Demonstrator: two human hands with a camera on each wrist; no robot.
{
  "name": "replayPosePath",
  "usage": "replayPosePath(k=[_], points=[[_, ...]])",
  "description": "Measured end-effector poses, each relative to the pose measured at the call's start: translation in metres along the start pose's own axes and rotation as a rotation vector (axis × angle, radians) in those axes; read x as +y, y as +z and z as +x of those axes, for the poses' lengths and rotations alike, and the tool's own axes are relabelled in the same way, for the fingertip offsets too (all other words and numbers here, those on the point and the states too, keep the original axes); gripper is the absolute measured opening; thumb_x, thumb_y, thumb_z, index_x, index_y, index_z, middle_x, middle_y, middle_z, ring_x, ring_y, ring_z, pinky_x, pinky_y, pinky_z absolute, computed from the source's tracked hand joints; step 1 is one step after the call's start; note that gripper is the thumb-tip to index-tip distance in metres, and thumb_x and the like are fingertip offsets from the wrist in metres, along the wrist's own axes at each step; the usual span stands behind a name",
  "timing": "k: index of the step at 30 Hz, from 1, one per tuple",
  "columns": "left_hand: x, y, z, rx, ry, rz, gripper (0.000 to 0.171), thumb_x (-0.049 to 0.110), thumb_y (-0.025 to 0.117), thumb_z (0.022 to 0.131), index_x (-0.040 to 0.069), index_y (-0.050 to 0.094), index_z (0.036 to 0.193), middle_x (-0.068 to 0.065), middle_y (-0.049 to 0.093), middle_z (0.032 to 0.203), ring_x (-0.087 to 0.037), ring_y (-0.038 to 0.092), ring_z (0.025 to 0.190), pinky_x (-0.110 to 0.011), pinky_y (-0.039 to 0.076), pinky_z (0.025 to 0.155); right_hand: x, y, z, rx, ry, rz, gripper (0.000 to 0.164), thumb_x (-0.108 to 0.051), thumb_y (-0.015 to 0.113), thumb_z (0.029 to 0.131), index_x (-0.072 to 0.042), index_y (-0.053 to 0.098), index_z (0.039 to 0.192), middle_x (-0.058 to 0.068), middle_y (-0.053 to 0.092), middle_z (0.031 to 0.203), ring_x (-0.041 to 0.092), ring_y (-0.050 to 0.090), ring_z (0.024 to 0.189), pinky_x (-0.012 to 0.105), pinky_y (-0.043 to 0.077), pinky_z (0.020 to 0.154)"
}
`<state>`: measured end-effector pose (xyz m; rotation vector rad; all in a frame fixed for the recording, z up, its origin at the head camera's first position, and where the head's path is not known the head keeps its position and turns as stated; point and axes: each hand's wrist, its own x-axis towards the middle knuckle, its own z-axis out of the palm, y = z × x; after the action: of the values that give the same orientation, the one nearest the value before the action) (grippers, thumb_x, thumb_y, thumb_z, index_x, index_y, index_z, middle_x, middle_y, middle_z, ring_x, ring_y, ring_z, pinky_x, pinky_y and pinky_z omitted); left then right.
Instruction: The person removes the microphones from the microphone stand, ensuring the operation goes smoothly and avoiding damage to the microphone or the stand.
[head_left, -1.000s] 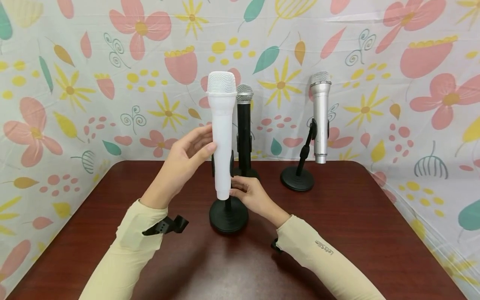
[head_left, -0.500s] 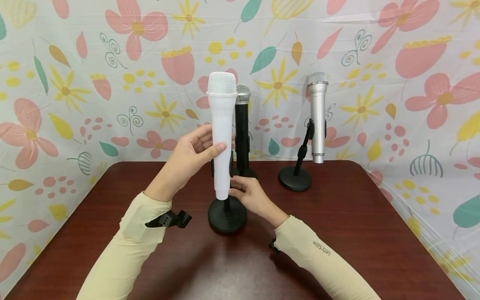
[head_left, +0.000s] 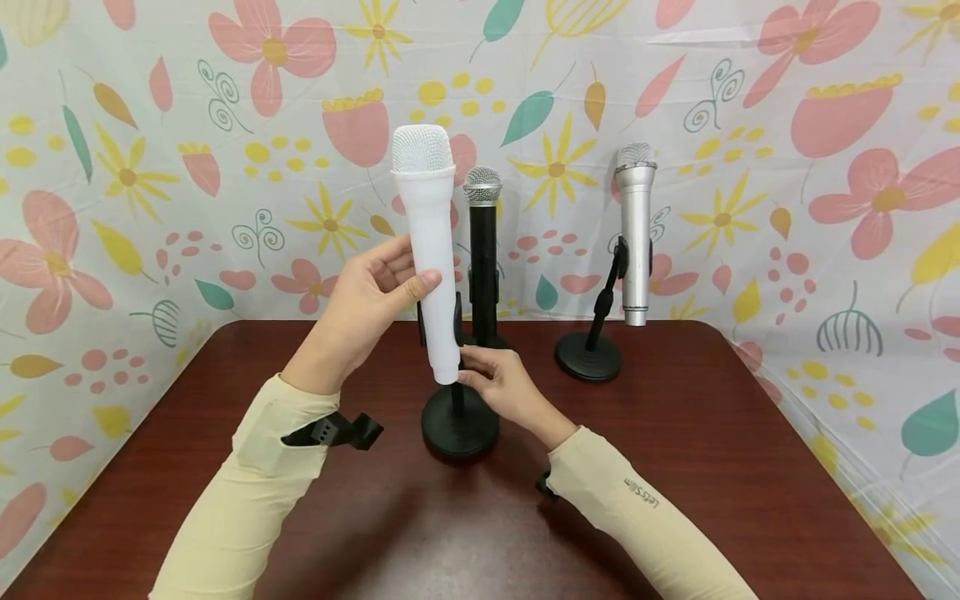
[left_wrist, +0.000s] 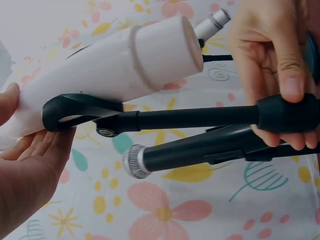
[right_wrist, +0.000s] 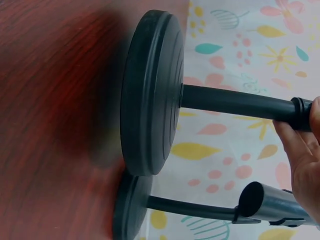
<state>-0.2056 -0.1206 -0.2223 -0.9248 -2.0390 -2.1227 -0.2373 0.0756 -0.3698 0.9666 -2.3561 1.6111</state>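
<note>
A white microphone (head_left: 429, 225) leans a little to the left in the head view. Its lower body sits in the black clip (left_wrist: 56, 114) of a desk stand with a round base (head_left: 460, 427). My left hand (head_left: 358, 292) grips the microphone midway along its body, thumb in front and fingers behind. Lower down, my right hand (head_left: 504, 385) pinches the collar (left_wrist: 282, 114) of the stand's pole between thumb and fingers. Seen from the right wrist, the round base (right_wrist: 152, 95) is close over the tabletop, with a dark shadow beside it.
Right behind stands a black microphone (head_left: 483, 267) with a silver head, on its own stand. A silver microphone (head_left: 637, 237) in a tilted stand (head_left: 588, 357) is at the back right. The dark red table (head_left: 675, 433) ends at a flowered cloth (head_left: 555, 75).
My left thumb has come round onto the front of the white microphone. The microphone's top has tipped left and risen slightly, and the stand's base has shifted a little up in view.
</note>
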Motion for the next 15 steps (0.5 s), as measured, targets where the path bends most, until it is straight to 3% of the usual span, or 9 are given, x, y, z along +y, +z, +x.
replayPosePath(k=[8, 15], points=[[0.017, -0.006, 0.001, 0.041, 0.091, 0.005, 0.044, 0.004, 0.062, 0.093, 0.004, 0.052, 0.136, -0.009, 0.067, 0.115, -0.025, 0.062, 0.11, -0.036, 0.048, 0.096, -0.004, -0.001, 0.004, 0.015, -0.014, -0.025, 0.043, -0.002, 0.068, 0.087, 0.003, 0.058, 0.129, 0.02, 0.063, 0.122, 0.027, 0.065, 0.107, 0.036, 0.054, 0.087], [0.024, -0.01, 0.0, 0.081, 0.137, -0.049, 0.039, -0.001, 0.058, 0.094, 0.002, 0.054, 0.133, -0.01, 0.068, 0.114, -0.026, 0.061, 0.11, -0.036, 0.048, 0.094, -0.008, -0.005, 0.006, 0.01, 0.019, -0.021, 0.044, -0.004, 0.067, 0.088, 0.001, 0.057, 0.131, 0.018, 0.061, 0.126, 0.025, 0.063, 0.11, 0.035, 0.052, 0.09]])
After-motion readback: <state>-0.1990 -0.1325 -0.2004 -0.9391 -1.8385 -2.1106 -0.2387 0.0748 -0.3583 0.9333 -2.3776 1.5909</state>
